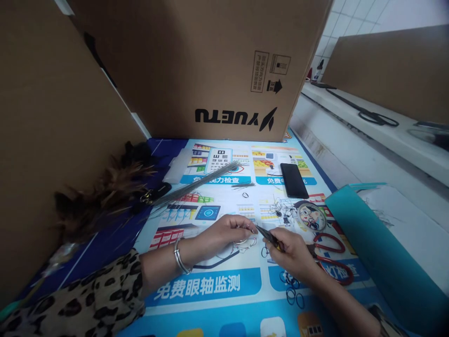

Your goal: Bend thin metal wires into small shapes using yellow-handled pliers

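Observation:
My left hand (229, 230) is closed in a pinch on a small loop of thin wire (250, 242), part of which is hidden behind the fingers. In my right hand (289, 250) is a pair of pliers (265, 234), whose dark pointed jaws reach to the left fingertips. Whether the jaws grip the wire is too small to tell. Dark little rings (290, 294) lie on the mat below my right hand. Beside its wrist lie red-handled scissors (329, 241), partly covered by the forearm.
A bundle of thin straight wires (196, 186) lies diagonally behind my left hand. A black phone (293, 180) and a round clear dish (311, 216) are farther right. Brown feathers (105, 196) lie at left. A teal box (382, 238) borders the right; a large carton (210, 70) stands behind.

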Demonstrator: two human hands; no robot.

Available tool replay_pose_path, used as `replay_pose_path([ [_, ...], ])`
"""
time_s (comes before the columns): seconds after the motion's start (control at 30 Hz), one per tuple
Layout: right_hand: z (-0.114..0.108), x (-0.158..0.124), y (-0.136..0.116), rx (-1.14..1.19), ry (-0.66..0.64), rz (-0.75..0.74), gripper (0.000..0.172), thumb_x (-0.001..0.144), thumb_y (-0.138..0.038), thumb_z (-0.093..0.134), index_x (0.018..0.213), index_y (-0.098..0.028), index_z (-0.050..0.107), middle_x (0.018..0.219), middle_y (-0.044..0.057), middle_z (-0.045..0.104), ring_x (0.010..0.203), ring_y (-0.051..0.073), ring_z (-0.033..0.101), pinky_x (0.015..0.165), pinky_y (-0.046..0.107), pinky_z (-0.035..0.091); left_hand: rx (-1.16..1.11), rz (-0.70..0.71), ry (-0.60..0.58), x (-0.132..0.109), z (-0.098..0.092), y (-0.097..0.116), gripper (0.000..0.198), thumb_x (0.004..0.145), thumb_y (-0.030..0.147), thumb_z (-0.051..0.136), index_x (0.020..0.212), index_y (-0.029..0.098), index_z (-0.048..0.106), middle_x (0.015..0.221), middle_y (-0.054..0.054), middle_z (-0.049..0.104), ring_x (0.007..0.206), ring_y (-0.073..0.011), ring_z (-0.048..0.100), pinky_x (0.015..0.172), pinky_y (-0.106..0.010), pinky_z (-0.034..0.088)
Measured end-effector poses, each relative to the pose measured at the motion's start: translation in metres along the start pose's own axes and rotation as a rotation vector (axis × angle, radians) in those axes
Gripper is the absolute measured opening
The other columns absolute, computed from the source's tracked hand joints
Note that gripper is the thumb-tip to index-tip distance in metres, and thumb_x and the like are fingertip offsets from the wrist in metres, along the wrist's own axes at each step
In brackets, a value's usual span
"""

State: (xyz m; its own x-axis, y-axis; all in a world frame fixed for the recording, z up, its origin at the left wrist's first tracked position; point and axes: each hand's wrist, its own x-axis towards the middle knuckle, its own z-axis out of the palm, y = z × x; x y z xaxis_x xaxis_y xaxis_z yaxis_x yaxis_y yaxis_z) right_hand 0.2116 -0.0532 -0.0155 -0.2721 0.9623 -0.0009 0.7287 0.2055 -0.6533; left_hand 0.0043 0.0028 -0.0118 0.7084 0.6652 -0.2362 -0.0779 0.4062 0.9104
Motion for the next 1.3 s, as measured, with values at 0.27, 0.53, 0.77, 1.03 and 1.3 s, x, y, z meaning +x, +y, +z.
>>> replay_pose_path([
  [0.27,-0.0026,-0.0006,-0.0043,0.011,0.004,0.011,0.008,0.079,-0.021,0.046,0.072,-0.019,0.051,0.065,-0.002,0.049,0.059,0.011,0.043,0.053,0.021,0.029,-0.066,0.036,0.023,0.0017,-0.0003,-0.0014,0.012,0.071,0.016,0.059,0.082,0.012,0.063,0.065,0.0,0.054,0.058,-0.0072,0.043,0.056,-0.022,0.03],
  [0.53,-0.0046,-0.001,-0.0054,0.028,0.009,0.037,0.01,0.079,-0.021,0.045,0.075,-0.019,0.054,0.064,-0.002,0.051,0.059,0.011,0.044,0.052,0.021,0.03,-0.131,0.038,-0.005,0.0018,-0.0009,-0.0029,0.014,0.073,0.019,0.061,0.086,0.011,0.061,0.063,0.0,0.052,0.058,-0.007,0.043,0.056,-0.021,0.029],
  [0.77,-0.003,-0.0008,-0.0047,0.028,0.013,0.04,0.01,0.079,-0.022,0.045,0.075,-0.019,0.053,0.064,-0.002,0.051,0.058,0.011,0.045,0.052,0.02,0.03,-0.093,0.035,0.022,0.0014,0.0009,-0.0013,0.02,0.078,0.031,0.059,0.077,0.011,0.057,0.057,0.003,0.046,0.054,-0.0058,0.038,0.054,-0.021,0.026],
  [1.03,-0.0025,-0.0002,-0.0059,0.013,0.024,0.045,0.011,0.08,-0.023,0.045,0.075,-0.019,0.055,0.065,-0.001,0.051,0.059,0.011,0.045,0.052,0.02,0.031,-0.053,0.043,0.061,0.0036,0.0012,-0.0025,0.025,0.077,0.036,0.059,0.072,0.012,0.054,0.058,0.003,0.045,0.053,-0.0056,0.037,0.053,-0.02,0.027],
  [1.3,-0.0012,-0.0005,-0.0056,0.007,0.032,0.043,0.011,0.079,-0.023,0.046,0.076,-0.019,0.056,0.068,-0.001,0.052,0.06,0.011,0.046,0.054,0.021,0.033,0.006,0.026,0.077,0.0049,0.0003,-0.0062,0.03,0.077,0.041,0.057,0.07,0.013,0.052,0.059,0.002,0.047,0.052,-0.0064,0.036,0.051,-0.02,0.027],
])
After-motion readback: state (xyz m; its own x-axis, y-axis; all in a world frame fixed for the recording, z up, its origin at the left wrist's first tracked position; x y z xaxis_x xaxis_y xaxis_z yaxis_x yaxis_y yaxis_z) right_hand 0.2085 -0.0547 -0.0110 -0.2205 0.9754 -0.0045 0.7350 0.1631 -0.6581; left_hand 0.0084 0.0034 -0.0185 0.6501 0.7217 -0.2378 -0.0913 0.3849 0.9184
